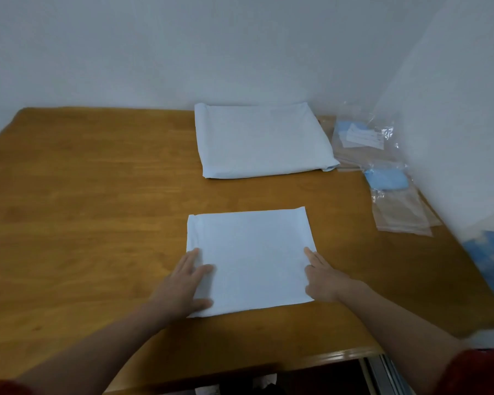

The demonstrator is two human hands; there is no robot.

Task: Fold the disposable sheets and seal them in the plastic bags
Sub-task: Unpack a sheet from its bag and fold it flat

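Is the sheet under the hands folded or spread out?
Folded: the near sheet is a compact rectangle with layered edges, both hands at its sides.

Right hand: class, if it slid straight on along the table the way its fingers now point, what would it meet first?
The right hand points away from the person, along the near folded sheet's right edge. Beyond lies bare table, then probably the far folded sheet's right corner or the plastic bags beside it; depth makes that uncertain.
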